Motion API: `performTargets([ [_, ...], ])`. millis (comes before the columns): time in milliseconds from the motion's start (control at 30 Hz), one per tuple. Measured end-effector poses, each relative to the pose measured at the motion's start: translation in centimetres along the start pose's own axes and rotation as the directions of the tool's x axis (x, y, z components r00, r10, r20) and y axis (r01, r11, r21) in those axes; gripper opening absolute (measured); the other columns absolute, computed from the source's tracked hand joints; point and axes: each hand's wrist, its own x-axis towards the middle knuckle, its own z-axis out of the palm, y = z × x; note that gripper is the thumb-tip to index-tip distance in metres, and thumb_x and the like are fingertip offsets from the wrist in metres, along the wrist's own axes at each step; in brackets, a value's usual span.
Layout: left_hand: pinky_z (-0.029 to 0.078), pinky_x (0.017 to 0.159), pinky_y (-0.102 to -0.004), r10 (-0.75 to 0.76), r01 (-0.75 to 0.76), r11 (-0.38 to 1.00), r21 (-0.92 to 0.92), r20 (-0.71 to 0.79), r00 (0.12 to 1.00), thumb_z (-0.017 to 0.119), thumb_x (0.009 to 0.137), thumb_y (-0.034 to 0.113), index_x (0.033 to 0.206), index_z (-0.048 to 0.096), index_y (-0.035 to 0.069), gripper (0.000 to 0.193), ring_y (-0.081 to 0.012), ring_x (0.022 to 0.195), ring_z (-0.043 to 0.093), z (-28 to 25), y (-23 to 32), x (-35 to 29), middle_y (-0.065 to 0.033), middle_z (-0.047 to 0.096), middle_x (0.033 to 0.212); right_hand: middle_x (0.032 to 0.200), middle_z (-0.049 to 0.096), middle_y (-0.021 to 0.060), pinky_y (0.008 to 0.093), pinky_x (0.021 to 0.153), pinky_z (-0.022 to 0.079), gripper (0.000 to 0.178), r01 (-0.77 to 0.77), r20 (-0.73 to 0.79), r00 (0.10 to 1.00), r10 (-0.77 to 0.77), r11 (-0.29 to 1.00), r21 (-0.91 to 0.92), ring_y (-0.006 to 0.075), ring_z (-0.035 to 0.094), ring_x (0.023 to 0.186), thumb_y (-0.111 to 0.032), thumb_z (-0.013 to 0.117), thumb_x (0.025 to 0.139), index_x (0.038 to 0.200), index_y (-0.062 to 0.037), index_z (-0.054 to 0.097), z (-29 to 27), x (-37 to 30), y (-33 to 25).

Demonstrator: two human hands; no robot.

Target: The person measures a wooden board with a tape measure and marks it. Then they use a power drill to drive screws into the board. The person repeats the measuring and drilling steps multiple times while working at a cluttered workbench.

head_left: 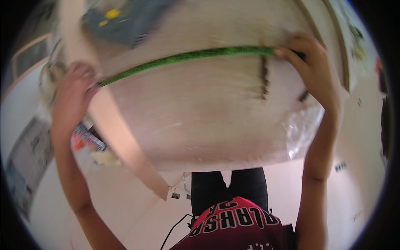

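A narrow green tape measure (187, 57) is pulled out in a slight arc across the upper middle of the view, over a pale brown table (200, 125). My left hand (77, 85) is closed on its left end, beside a long pale wooden board (121, 129). Around its other end my right hand (310, 62) is closed, with a dark piece showing at the palm. Both hands are somewhat blurred. A dark, narrow strip or mark (264, 79) runs below the tape near my right hand.
A blue-grey bag or cloth with yellow patches (121, 25) lies at the far left of the table. Clear plastic wrap (302, 129) is at the near right corner. A printed tube (93, 138) and other clutter sit beyond the board on the left.
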Motion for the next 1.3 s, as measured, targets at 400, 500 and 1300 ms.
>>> performTargets([
  [400,0.047,0.112,-0.0411,-0.672,0.070,0.609,-0.790,-0.468,0.574,0.069,0.102,0.022,0.149,0.057,0.007,0.051,-0.0270,0.138,0.055,2.5,0.1,-11.1,-0.0135,0.057,0.150,0.092,0.066,0.0176,0.0399,0.079,0.048,0.023,-0.018,0.041,0.999,0.014,0.993,0.113,0.0315,0.063,0.083,-0.014,0.076,0.092,0.097,0.0083,0.073,-0.1,2.2,-2.9],
  [500,0.042,0.116,-0.0445,-0.792,0.115,0.478,-0.871,-0.371,0.484,0.063,0.106,0.024,0.155,0.047,0.004,0.056,-0.0295,0.144,0.048,6.5,5.6,-15.7,-0.0177,0.051,0.154,0.091,0.067,0.0172,0.0393,0.079,0.048,0.022,0.020,0.031,0.999,-0.022,0.997,0.080,0.0300,0.064,0.084,-0.014,0.076,0.092,0.097,0.0071,0.074,0.4,1.3,-2.3],
  [1300,0.025,0.125,-0.0544,-0.789,0.379,0.174,-0.909,0.102,0.606,0.094,0.071,0.039,0.167,0.019,0.003,0.127,-0.0477,0.155,0.023,23.0,19.8,-37.4,-0.0291,0.021,0.170,0.117,0.069,0.0261,0.0546,0.092,0.050,0.049,-0.628,-0.491,0.730,0.475,0.749,-0.210,0.0459,0.066,0.110,-0.047,0.058,0.106,0.119,-0.0017,0.068,7.5,-11.3,1.4],
])
